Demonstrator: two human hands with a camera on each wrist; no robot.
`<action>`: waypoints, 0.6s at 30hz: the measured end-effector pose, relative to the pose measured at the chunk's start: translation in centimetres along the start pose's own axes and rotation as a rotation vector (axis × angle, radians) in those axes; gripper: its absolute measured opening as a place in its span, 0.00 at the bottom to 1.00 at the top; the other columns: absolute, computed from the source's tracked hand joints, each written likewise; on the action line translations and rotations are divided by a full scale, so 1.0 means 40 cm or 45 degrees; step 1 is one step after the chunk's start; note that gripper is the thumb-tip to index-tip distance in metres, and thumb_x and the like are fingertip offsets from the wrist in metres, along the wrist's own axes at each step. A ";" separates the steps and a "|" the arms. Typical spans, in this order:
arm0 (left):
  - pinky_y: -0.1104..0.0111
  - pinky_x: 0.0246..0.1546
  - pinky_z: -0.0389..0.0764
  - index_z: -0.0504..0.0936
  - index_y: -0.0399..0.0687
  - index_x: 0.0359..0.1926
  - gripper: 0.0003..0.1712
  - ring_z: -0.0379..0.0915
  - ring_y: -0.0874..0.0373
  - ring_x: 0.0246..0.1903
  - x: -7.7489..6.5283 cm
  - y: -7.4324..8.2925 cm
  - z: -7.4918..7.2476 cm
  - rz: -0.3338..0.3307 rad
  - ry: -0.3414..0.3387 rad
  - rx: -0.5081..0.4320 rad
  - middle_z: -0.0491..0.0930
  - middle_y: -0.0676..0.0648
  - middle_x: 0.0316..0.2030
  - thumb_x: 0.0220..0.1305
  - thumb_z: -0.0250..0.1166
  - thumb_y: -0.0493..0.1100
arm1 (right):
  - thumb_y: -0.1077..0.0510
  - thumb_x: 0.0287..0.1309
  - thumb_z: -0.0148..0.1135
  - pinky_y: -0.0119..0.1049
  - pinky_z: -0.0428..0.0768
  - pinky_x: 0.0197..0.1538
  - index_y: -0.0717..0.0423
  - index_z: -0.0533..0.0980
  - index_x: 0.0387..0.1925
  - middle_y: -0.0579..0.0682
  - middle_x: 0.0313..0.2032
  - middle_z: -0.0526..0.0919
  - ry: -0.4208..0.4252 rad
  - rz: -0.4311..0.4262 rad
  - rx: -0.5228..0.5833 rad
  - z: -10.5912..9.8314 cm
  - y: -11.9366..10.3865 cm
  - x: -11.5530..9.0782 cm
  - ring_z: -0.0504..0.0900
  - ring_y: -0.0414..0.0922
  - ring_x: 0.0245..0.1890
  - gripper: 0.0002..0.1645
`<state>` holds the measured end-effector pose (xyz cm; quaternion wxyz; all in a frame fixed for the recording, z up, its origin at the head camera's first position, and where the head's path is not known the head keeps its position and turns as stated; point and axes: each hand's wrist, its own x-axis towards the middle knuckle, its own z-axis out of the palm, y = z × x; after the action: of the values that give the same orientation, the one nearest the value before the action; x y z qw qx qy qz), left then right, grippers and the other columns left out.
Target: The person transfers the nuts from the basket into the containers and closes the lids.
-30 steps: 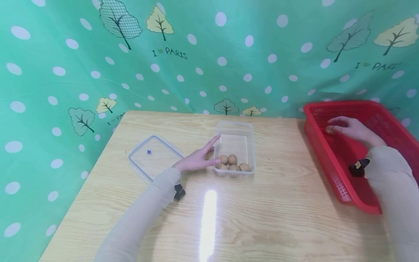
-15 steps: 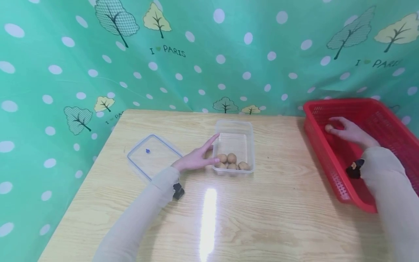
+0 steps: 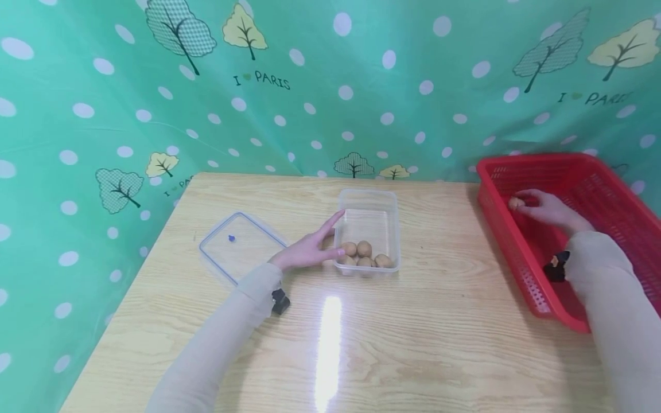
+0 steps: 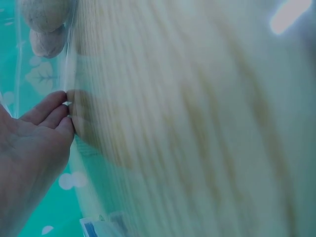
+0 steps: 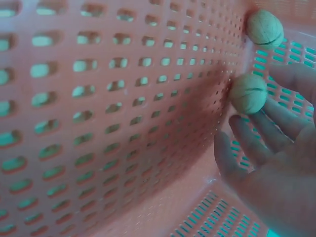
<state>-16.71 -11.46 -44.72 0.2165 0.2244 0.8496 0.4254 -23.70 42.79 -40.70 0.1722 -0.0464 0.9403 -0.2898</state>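
Note:
In the head view my left hand (image 3: 310, 249) rests against the left side of a clear plastic container (image 3: 395, 232), index finger and thumb spread along its rim. Several walnuts (image 3: 364, 248) lie at the container's near end. On the right, my right hand (image 3: 555, 211) reaches into a red basket (image 3: 516, 287). Its fingertips are right at a walnut (image 5: 248, 94) beside the basket wall; in the right wrist view the thumb stands a little apart from this nut. A second walnut (image 5: 265, 29) sits farther along the wall. The left wrist view shows straight fingers (image 4: 47, 111) at the container's side.
A clear lid (image 3: 242, 244) with a blue edge lies on the wooden table (image 3: 413, 355), left of the container and partly behind the left forearm. A green patterned cloth (image 3: 310, 86) hangs behind the table and along its left side.
My right hand has shifted slightly left, closer round the walnut at the basket wall. My left hand stays at the container. The head view has turned a little.

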 end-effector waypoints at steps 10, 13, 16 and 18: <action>0.40 0.64 0.54 0.32 0.74 0.75 0.53 0.52 0.39 0.68 0.002 -0.004 -0.002 0.011 0.006 0.012 0.54 0.36 0.71 0.65 0.62 0.57 | 0.40 0.60 0.62 0.51 0.78 0.46 0.66 0.65 0.63 0.67 0.53 0.73 0.023 -0.006 -0.005 0.008 0.006 -0.004 0.72 0.59 0.48 0.42; 0.40 0.64 0.54 0.33 0.74 0.76 0.53 0.52 0.39 0.68 0.005 -0.006 -0.002 0.011 0.005 0.008 0.54 0.36 0.71 0.65 0.62 0.58 | 0.40 0.58 0.64 0.49 0.80 0.44 0.65 0.66 0.63 0.66 0.52 0.74 0.038 0.000 0.009 0.009 0.004 -0.007 0.74 0.58 0.46 0.43; 0.40 0.63 0.54 0.32 0.75 0.75 0.52 0.53 0.40 0.68 0.004 -0.007 -0.002 0.005 0.001 0.005 0.54 0.37 0.71 0.65 0.62 0.58 | 0.40 0.57 0.65 0.47 0.81 0.42 0.66 0.67 0.63 0.66 0.51 0.75 0.054 -0.004 0.016 0.008 0.001 -0.008 0.75 0.57 0.45 0.43; 0.39 0.63 0.54 0.32 0.75 0.75 0.53 0.52 0.40 0.68 0.001 -0.007 -0.001 0.003 -0.003 -0.002 0.53 0.37 0.71 0.65 0.62 0.57 | 0.40 0.58 0.65 0.45 0.81 0.42 0.66 0.67 0.62 0.66 0.51 0.74 0.064 -0.016 0.007 0.007 -0.001 -0.007 0.74 0.58 0.46 0.42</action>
<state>-16.83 -11.60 -44.95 0.2171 0.2257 0.8487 0.4262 -23.36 42.65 -40.80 0.1470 -0.0446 0.9432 -0.2945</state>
